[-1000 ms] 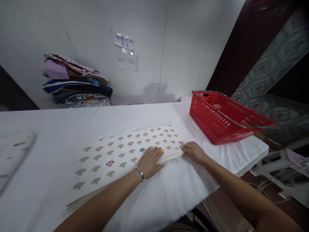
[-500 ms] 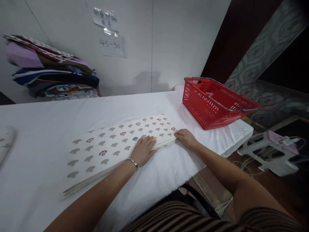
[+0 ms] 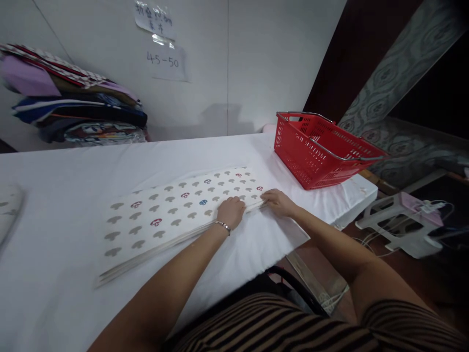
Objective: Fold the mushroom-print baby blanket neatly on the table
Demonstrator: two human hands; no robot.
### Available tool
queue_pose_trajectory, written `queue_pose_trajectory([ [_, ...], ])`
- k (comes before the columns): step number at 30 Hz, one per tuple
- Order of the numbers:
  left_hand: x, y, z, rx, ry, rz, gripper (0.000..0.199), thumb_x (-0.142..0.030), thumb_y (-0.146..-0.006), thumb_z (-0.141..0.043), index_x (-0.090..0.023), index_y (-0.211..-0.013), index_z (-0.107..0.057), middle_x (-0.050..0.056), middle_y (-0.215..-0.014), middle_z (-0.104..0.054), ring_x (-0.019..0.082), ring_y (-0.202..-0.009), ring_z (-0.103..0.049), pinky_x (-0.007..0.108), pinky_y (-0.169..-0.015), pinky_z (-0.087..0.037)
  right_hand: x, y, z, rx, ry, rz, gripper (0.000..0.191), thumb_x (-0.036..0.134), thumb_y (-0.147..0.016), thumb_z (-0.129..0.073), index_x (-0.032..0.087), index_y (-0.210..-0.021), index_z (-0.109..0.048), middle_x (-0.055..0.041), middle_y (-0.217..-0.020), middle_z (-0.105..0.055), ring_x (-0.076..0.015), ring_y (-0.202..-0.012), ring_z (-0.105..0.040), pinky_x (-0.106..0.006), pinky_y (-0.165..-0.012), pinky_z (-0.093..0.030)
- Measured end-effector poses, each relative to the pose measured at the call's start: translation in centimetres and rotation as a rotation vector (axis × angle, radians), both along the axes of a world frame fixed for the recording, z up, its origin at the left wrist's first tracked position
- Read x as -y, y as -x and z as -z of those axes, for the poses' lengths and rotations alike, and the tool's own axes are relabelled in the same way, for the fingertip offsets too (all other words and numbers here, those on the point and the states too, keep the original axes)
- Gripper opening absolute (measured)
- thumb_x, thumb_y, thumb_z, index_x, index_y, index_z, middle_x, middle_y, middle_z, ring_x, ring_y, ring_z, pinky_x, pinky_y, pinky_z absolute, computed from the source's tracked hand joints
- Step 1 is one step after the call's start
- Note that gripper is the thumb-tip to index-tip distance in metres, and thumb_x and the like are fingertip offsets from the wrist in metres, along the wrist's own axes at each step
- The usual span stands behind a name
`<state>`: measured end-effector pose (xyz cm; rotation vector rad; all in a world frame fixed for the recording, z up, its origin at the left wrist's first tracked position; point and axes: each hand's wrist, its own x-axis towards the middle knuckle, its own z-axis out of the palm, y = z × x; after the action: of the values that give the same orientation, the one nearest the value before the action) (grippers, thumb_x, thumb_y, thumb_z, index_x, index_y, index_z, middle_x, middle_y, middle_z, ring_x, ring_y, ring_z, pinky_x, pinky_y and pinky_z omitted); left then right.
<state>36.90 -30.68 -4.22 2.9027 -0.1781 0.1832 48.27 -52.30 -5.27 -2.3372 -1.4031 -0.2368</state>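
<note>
A long folded cloth (image 3: 168, 210) lies on the white-covered table, white with grey mushroom prints and a few red and blue ones. Several layers show along its near edge. My left hand (image 3: 231, 212) is bent over that near edge, right of the middle, with its fingers curled onto the fabric. At the cloth's right end, the fingers of my right hand (image 3: 278, 202) pinch the near corner. The thumbs and the undersides of both grips are mostly hidden.
A red plastic basket (image 3: 311, 166) stands at the table's right end. Stacked folded fabrics (image 3: 84, 107) sit against the wall at back left. Another printed cloth (image 3: 8, 208) enters at the left edge. A white plastic stool (image 3: 406, 225) with cables stands right of the table (image 3: 91, 166).
My left hand has slid right along the cloth's near edge, its fingers going from flat to curled. My right hand stays at the right corner. The view has shifted slightly.
</note>
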Motion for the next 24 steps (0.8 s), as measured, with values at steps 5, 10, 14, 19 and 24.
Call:
queue_pose_trajectory([
  [5, 0.5, -0.3, -0.8, -0.011, -0.045, 0.001, 0.028, -0.024, -0.091, -0.037, -0.016, -0.088, -0.064, 0.007, -0.094, -0.061, 0.020, -0.092, -0.054, 0.033, -0.077, -0.041, -0.7, -0.6, 0.1, -0.088, -0.043, 0.024, 0.020, 0.027, -0.086, -0.053, 0.021, -0.091, -0.072, -0.0071, -0.095, -0.070, -0.0210, -0.092, -0.061, -0.035, -0.084, -0.048],
  [10, 0.9, 0.5, -0.4, 0.086, -0.011, 0.020, 0.025, -0.024, -0.092, -0.037, -0.017, -0.090, -0.061, 0.007, -0.094, -0.060, 0.019, -0.090, -0.053, 0.032, -0.078, -0.041, -0.8, -0.4, 0.1, -0.071, -0.101, 0.051, 0.016, 0.026, -0.081, -0.060, 0.020, -0.091, -0.072, -0.0081, -0.094, -0.069, -0.0216, -0.090, -0.061, -0.035, -0.082, -0.048],
  [14, 0.9, 0.9, 0.3, 0.057, -0.058, 0.075, 0.022, -0.025, -0.091, -0.040, -0.017, -0.089, -0.061, 0.007, -0.095, -0.060, 0.021, -0.093, -0.052, 0.035, -0.080, -0.040, -0.4, -0.1, 0.2, -0.030, -0.121, -0.016, 0.017, 0.026, -0.085, -0.057, 0.020, -0.093, -0.071, -0.0088, -0.096, -0.068, -0.0210, -0.092, -0.060, -0.036, -0.085, -0.047],
  [19, 0.6, 0.9, 0.7, 0.080, -0.022, 0.105, 0.020, -0.027, -0.088, -0.047, -0.020, -0.102, -0.060, 0.006, -0.101, -0.060, 0.021, -0.095, -0.051, 0.035, -0.080, -0.041, -0.3, -0.1, 0.3, 0.034, -0.174, -0.043, 0.017, 0.026, -0.088, -0.053, 0.019, -0.089, -0.068, -0.0087, -0.092, -0.068, -0.0197, -0.089, -0.060, -0.035, -0.081, -0.048],
  [24, 0.5, 0.7, 1.2, 0.096, 0.017, 0.078, 0.021, -0.026, -0.088, -0.046, -0.022, -0.103, -0.060, 0.005, -0.100, -0.060, 0.021, -0.095, -0.051, 0.035, -0.081, -0.041, -0.1, 0.3, -0.5, 0.183, -0.087, -0.072, 0.018, 0.020, -0.091, -0.047, 0.018, -0.088, -0.065, -0.0092, -0.093, -0.067, -0.0204, -0.090, -0.058, -0.036, -0.080, -0.045],
])
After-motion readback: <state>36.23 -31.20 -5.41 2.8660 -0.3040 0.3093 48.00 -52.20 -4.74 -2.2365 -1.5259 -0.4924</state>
